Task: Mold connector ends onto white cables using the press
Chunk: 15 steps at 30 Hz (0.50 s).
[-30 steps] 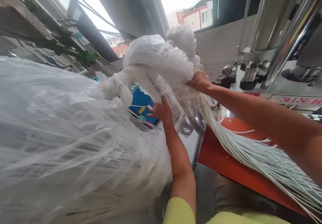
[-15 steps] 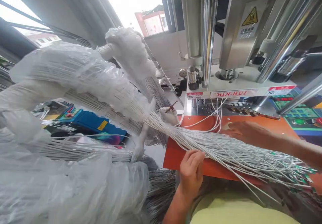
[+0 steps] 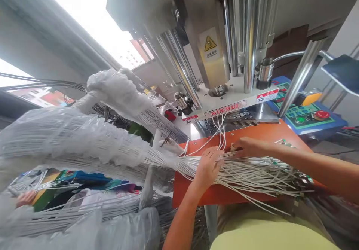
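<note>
A thick bundle of white cables (image 3: 252, 175) lies across the orange tabletop (image 3: 185, 194), its ends fanned out at the right. My left hand (image 3: 209, 164) rests on top of the bundle, fingers bent over the cables near its upper edge. Beyond the bundle, my right hand (image 3: 244, 147) is closed at its upper edge, with a small tan piece at the fingertips; what it grips is too small to make out. Several loose white cables (image 3: 221, 130) curve from under the press (image 3: 224, 106) down to the tabletop beside my hands.
Plastic-wrapped cable bundles (image 3: 112, 141) hang over a padded frame at the left. A blue control box (image 3: 316, 117) with green and red buttons stands at the right. At the far left, another person's hand (image 3: 26, 198) shows near more cables. Small metal bars (image 3: 252, 123) lie under the press.
The view has turned right. My left hand has moved from the bundle's near edge up onto the cables, close to my right hand. More of the control box shows.
</note>
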### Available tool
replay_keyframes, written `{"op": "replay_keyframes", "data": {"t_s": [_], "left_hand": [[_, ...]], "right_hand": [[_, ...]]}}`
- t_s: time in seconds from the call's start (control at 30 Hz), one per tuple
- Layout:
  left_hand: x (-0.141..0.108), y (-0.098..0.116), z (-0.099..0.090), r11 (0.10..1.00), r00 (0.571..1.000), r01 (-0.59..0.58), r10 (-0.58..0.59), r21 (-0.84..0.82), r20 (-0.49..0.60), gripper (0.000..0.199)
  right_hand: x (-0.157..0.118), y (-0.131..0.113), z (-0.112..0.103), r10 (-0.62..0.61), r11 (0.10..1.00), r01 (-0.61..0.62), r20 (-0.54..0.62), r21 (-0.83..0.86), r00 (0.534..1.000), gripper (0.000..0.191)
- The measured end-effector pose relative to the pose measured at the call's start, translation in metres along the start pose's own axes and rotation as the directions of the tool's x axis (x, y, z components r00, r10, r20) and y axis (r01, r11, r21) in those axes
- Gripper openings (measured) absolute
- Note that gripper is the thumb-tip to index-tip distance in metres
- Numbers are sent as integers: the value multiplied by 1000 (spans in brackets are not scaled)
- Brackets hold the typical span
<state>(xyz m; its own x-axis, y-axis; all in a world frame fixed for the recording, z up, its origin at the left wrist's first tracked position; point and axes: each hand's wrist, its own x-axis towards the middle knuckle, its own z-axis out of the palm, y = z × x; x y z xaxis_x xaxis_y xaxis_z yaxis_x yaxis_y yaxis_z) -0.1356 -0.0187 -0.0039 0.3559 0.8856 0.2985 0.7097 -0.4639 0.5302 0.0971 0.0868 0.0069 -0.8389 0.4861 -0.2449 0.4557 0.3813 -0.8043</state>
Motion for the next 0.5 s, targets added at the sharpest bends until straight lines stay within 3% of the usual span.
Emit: {"op": "replay_keyframes", "data": {"t_s": [0.17,0.3,0.4,0.5], "left_hand": [[-16,5,-8,990,983,102,-115,-96,-142,21],[-8,12,-10,990,968,105,-123,-93,-218,23],[9,17,-8,993,980,66,-83,-99,-181,33],[26,18,-2,984,987,100,-117,-150,-106,36]], "right_hand": [[3,-1,-11,42,992,-44,22,120,999,28],[10,-9,-23,49,965,-75,106,252,993,24],[11,-17,-29,8,983,-13,29,185,1000,24],[10,-25,-28,-81,976,82,-13,199,997,28]]}}
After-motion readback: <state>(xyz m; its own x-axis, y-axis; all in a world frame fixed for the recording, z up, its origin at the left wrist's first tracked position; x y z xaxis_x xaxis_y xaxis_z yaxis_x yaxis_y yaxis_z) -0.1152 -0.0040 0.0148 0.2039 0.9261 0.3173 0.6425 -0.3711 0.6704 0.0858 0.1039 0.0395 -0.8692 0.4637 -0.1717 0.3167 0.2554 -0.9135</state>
